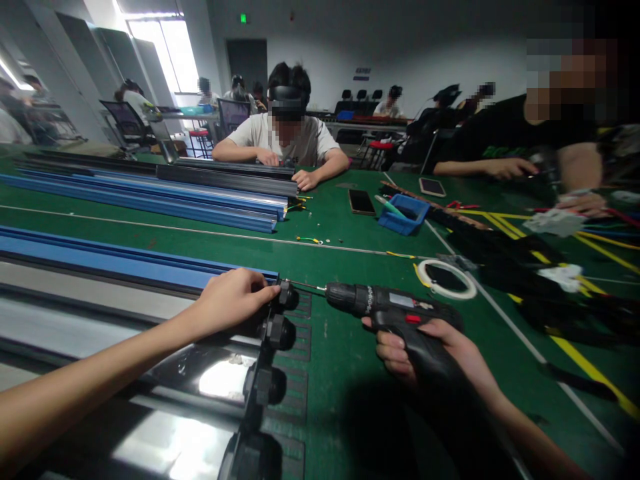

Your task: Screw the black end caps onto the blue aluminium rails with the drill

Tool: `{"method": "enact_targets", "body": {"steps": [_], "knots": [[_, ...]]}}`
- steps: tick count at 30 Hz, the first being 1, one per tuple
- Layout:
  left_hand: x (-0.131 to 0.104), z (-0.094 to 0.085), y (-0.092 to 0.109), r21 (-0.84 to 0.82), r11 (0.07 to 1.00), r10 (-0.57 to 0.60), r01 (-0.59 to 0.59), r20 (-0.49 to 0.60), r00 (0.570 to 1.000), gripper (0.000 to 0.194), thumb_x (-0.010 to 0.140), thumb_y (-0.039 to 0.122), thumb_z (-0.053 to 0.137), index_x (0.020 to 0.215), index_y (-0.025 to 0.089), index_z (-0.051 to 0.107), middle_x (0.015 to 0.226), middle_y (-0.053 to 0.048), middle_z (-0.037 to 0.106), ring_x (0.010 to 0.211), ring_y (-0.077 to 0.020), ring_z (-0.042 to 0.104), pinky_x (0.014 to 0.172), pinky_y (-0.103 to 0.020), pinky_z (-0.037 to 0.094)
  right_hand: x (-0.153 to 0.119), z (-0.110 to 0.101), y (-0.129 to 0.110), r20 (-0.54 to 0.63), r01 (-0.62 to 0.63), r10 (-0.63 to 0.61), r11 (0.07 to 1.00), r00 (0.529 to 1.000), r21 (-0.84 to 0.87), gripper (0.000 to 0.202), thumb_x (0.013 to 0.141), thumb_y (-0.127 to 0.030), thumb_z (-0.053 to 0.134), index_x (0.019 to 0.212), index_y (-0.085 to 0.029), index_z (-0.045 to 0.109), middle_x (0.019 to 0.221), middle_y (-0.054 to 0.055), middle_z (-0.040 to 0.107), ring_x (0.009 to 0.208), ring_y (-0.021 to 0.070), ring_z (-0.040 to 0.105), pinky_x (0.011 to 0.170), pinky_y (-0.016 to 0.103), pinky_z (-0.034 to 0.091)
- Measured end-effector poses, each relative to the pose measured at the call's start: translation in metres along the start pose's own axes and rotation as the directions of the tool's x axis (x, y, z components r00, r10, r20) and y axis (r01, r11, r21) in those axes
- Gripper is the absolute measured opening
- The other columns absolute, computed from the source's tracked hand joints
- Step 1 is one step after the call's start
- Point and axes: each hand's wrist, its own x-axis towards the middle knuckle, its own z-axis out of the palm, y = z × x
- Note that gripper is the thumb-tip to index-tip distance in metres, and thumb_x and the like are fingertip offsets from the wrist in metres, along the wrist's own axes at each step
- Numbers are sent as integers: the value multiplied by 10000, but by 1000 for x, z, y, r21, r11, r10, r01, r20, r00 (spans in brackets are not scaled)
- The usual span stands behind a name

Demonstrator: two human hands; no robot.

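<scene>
My right hand [420, 353] is wrapped round the grip of a black cordless drill [395, 307] with a red switch. Its long thin bit [305, 286] points left, and the tip reaches the end of a blue metal profile [150, 263]. There my left hand [235, 293] has its fingers curled round a black end cap, beside a black cable gland [287, 294]. The fingertips are partly hidden. Below lie more long profiles [90, 313], grey and shiny, with black end caps, cable glands [280, 331] and slotted black brackets [294, 393] along their right ends.
Further back lie blue and black profiles [200, 200], in front of a co-worker in a white shirt [255, 133]. A phone [361, 201], a blue tray [404, 215] and a white tape roll [447, 279] lie right of centre. Black and yellow cables [565, 333] cover the far right.
</scene>
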Motion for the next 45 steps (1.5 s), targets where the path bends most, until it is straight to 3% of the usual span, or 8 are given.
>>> {"method": "enact_targets", "body": {"steps": [23, 45], "knots": [[-1, -1, 1, -36, 999, -20, 20, -7, 1000, 511, 923, 660, 459, 856, 248, 753, 693, -6, 660, 641, -190, 564, 580, -276, 283, 0, 4, 0, -20, -13, 12, 1000, 1000, -14, 529, 711, -324, 618, 1194, -109, 633, 754, 71, 539, 649, 192, 528, 569, 296, 508], [0, -2, 2, -27, 1000, -11, 11, 17, 1000, 481, 932, 635, 458, 854, 248, 732, 721, -12, 664, 675, -200, 564, 592, -276, 280, 3, 14, -4, -7, -86, 85, 996, 996, -33, 371, 715, -289, 626, 1040, -113, 651, 728, 38, 502, 614, 149, 495, 545, 249, 482]]}}
